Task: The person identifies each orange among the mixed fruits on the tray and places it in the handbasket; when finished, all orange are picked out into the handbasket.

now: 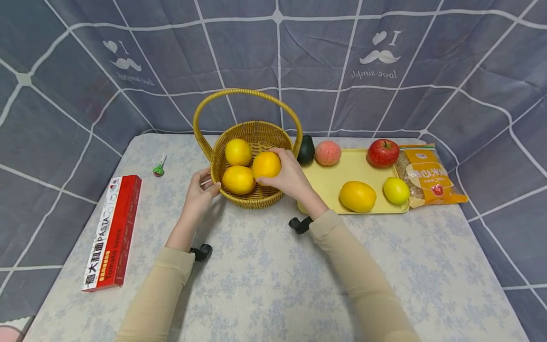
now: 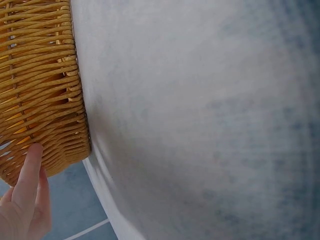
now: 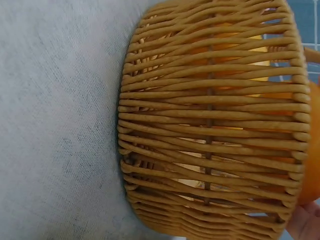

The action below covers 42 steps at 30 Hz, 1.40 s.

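Observation:
A woven wicker basket [image 1: 252, 203] with a tall arched handle stands on the table. Inside it lie a round yellow-orange fruit [image 1: 238, 152] and an oblong yellow-orange fruit [image 1: 238, 180]. My right hand [image 1: 291, 176] pinches an orange [image 1: 267, 166] between thumb and fingers, over the right part of the basket. In the right wrist view, the orange [image 3: 312, 145] shows partly behind the basket rim. Against the basket's left side rests my left hand [image 1: 200, 192]; in the left wrist view one straight finger [image 2: 31, 172] touches the weave from outside.
Right of the basket, a yellow tray [image 1: 325, 183] bears an oblong yellow fruit [image 1: 358, 196], a lemon [image 1: 396, 190] and a red apple [image 1: 382, 153]. Nearby are a peach [image 1: 328, 153], an avocado [image 1: 306, 151] and an orange bag [image 1: 429, 175]. Leftward lie a pasta box [image 1: 113, 232] and lollipop [image 1: 159, 169].

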Tool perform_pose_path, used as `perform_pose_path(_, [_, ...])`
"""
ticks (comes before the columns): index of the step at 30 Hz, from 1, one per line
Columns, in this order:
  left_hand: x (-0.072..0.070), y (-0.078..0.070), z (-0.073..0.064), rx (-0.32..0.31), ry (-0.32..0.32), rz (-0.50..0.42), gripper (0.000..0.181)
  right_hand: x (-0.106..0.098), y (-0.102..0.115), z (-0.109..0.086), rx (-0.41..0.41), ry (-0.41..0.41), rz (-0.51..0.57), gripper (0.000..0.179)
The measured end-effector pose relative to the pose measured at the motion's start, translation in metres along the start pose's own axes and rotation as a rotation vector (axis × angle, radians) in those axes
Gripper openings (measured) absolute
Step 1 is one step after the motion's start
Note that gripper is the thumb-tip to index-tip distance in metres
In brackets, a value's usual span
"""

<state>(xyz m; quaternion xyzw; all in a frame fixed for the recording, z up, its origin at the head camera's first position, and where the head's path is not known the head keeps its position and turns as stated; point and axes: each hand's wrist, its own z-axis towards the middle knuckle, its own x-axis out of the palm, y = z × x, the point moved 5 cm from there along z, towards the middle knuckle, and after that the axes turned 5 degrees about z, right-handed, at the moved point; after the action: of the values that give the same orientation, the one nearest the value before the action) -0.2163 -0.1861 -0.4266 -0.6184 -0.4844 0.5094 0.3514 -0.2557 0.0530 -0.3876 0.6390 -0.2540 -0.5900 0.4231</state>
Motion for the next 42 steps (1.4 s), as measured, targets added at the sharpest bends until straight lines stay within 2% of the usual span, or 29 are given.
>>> perform_pose_path(8, [0.001, 0.002, 0.002, 0.000, 0.002, -0.001, 0.061, 0.007, -0.002, 0.016, -0.025, 0.009, -0.128, 0.084])
perform_pose_path(21, [0.001, 0.002, 0.000, -0.010, 0.011, -0.016, 0.062, 0.020, -0.009, 0.035, 0.020, 0.123, -0.316, 0.088])
perform_pose_path(26, [0.001, 0.002, -0.001, -0.009, 0.013, -0.016, 0.062, 0.022, -0.009, 0.039, 0.000, 0.136, -0.343, 0.084])
perform_pose_path(35, [0.001, 0.000, -0.002, 0.001, 0.012, -0.012, 0.062, 0.022, -0.010, 0.043, -0.005, 0.093, -0.300, 0.078])
perform_pose_path(42, [0.001, -0.001, -0.002, 0.000, 0.005, -0.002, 0.062, 0.022, -0.010, 0.044, -0.017, 0.103, -0.319, 0.076])
